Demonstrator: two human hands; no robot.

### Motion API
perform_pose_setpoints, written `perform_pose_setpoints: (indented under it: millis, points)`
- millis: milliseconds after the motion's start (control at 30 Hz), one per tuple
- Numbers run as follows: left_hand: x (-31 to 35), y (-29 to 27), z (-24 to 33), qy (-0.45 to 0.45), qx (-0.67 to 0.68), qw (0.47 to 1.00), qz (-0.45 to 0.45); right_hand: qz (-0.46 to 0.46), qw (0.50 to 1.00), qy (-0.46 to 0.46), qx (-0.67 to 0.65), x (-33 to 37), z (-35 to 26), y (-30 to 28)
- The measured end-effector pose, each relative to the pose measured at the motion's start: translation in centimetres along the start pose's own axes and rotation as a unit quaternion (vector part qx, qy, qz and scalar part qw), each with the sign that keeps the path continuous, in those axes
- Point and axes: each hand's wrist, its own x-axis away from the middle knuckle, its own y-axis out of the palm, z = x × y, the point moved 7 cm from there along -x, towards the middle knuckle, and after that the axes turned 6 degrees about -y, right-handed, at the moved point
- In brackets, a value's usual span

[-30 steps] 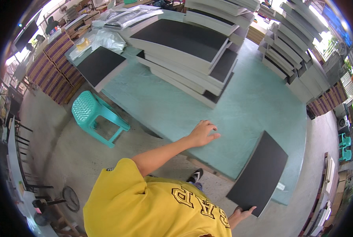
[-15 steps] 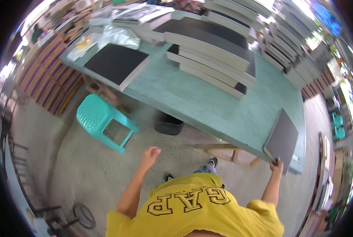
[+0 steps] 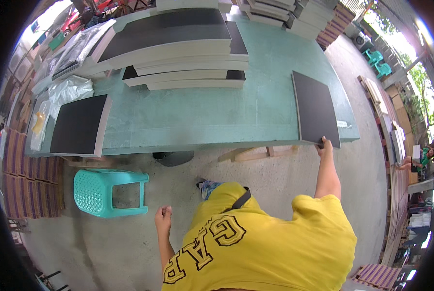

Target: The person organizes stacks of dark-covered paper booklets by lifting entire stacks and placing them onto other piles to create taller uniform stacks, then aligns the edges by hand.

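My right hand [image 3: 325, 145] grips the near edge of a flat, dark-topped slab with a pale side edge [image 3: 316, 106]. That slab lies on the right end of the green table [image 3: 197, 111], its near end at the table's front edge. My left hand [image 3: 163, 218] hangs low over the floor, fingers curled in, with nothing visible in it. It is nearest the turquoise plastic stool [image 3: 93, 194]. A thicker black-topped slab [image 3: 79, 125] lies at the table's front left corner. Behind the middle rises a stack of black-topped, white-sided slabs [image 3: 188, 53].
Clear plastic wrapping [image 3: 69, 89] lies at the table's left. Further stacks of pale slabs [image 3: 265, 9] stand at the far side. A black bucket [image 3: 174, 157] sits under the front edge. Striped stacks [image 3: 32, 179] stand left. Long boards [image 3: 394, 189] lie along the right, near another person.
My view has swung to the right, so the table now lies nearly level across it. My right hand still holds the dark slab's edge; my left hand hangs lower.
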Motion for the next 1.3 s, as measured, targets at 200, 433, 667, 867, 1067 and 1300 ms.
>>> perform_pose_setpoints:
  millis: [200,433,667,867,1067,1300]
  points:
    - [-2.4,-2.7,0.5,-0.018,-0.107,0.994,0.021,0.285,0.787,-0.303,0.455,8.7,-7.1,4.7]
    - [-5.0,0.3,2.7,0.025,-0.128,0.991,0.0,-0.582,0.707,-0.354,0.19,41.6,-6.6,27.3]
    - [-4.3,1.4,3.3,0.056,-0.079,0.995,-0.034,-0.938,0.138,0.037,-0.316,66.7,-13.7,25.0]
    - [-4.5,-3.4,-3.9,-0.009,-0.035,0.999,0.009,-0.933,0.05,0.11,-0.338,74.0,-11.1,25.7]
    - [-5.3,-13.1,-7.6,-0.046,-0.025,0.997,0.051,-0.933,0.018,0.115,-0.342,82.7,-7.2,25.6]
    - [-6.9,-24.8,-12.8,-0.069,-0.058,0.992,0.091,-0.95,0.16,-0.068,-0.26,90.7,-2.2,28.2]
